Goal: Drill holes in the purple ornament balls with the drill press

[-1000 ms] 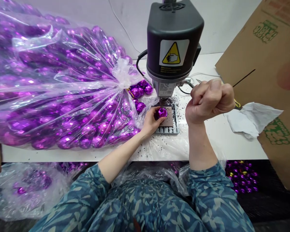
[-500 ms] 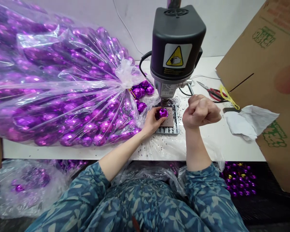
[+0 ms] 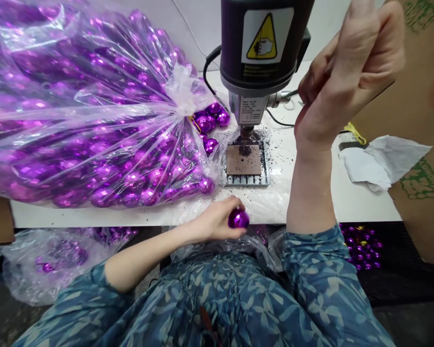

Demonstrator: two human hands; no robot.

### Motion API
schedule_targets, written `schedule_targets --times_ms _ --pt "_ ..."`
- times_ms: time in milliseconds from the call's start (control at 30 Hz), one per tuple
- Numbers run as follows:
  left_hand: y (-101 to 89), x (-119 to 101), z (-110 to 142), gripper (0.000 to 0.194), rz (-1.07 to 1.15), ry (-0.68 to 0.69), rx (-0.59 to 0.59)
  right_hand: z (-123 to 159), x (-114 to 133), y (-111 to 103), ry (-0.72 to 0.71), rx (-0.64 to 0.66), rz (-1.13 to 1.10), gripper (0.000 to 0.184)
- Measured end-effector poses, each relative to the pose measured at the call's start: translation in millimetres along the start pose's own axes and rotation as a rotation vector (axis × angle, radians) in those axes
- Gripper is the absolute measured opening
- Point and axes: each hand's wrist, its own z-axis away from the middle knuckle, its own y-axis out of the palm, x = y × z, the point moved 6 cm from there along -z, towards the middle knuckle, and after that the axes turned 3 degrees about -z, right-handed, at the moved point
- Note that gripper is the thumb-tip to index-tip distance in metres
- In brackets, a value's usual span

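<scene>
My left hand (image 3: 220, 219) is closed round a shiny purple mirror-faceted ball (image 3: 238, 219), just off the table's front edge. My right hand (image 3: 350, 72) is raised in a fist round the lever (image 3: 292, 93) of a black drill press (image 3: 264, 48); most of the lever is hidden by the fingers. Beneath the chuck (image 3: 246, 131) lies a brown square board (image 3: 243, 161) with a small hole, on a slotted metal base (image 3: 246, 181). Dark shavings are scattered over the board and around it.
A big clear bag (image 3: 94, 120) of purple balls fills the left, with several loose balls (image 3: 207, 123) by its knot. On the right are crumpled white paper (image 3: 379, 161) and a cardboard box (image 3: 412, 207). More purple balls (image 3: 363, 246) lie below the table.
My left hand has drawn the purple ball off the board toward my body. My right hand has risen with the lever, appearing larger and higher. The camera view has shifted slightly.
</scene>
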Motion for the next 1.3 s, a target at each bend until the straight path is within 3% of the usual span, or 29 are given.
schedule_targets --times_ms 33,100,200,267,333,400,433,533,600,633,700,800,900,1000,1167,1300 --pt "13.0 3 18 0.035 -0.061 0.011 0.112 1 0 0 0.004 -0.001 -0.004 0.045" --pt "31.7 11 44 0.036 -0.190 0.036 0.226 2 1 -1 0.006 -0.023 -0.004 0.045" --pt "33.3 12 49 0.032 -0.252 0.134 0.220 2 -1 -2 0.004 -0.049 -0.026 0.045" --pt "6.4 9 27 0.023 -0.258 0.183 0.066 1 -2 -2 0.003 -0.055 -0.041 0.044" --pt "-41.0 9 -7 0.032 -0.324 0.161 -0.209 2 -2 -3 0.009 -0.050 -0.032 0.045" --pt "-90.1 15 -43 0.047 -0.459 0.057 -0.443 2 -2 -3 0.018 -0.031 -0.001 0.047" --pt "-108.8 21 -61 0.051 -0.568 -0.026 -0.480 2 -2 -4 0.023 -0.023 0.016 0.048" --pt "-134.6 43 -105 0.045 -0.846 -0.241 -0.304 2 -2 -5 0.036 -0.011 0.051 0.050" --pt "-137.3 52 -118 0.044 -0.909 -0.278 -0.202 3 -2 -6 0.036 -0.005 0.053 0.051" --pt "-138.6 53 -119 0.045 -0.893 -0.270 -0.211 3 -2 -6 0.031 -0.003 0.053 0.051" --pt "-145.2 50 -114 0.048 -0.742 -0.224 -0.352 3 -3 -7 0.016 0.002 0.056 0.051" --pt "-157.2 40 -92 0.051 -0.208 -0.090 -0.606 4 -4 -9 -0.012 0.002 0.051 0.049" --pt "-150.3 32 -77 0.043 0.435 0.006 -0.599 5 -4 -9 -0.006 0.004 0.044 0.049" --pt "-127.1 26 -72 0.029 0.825 -0.006 -0.520 7 -3 -9 0.010 0.003 0.071 0.053" --pt "-87.0 39 -82 0.032 0.913 -0.114 -0.486 9 -1 -8 0.030 0.030 0.169 0.057" --pt "-78.7 58 -95 0.036 0.787 -0.128 -0.620 10 -1 -7 0.027 0.059 0.205 0.056"
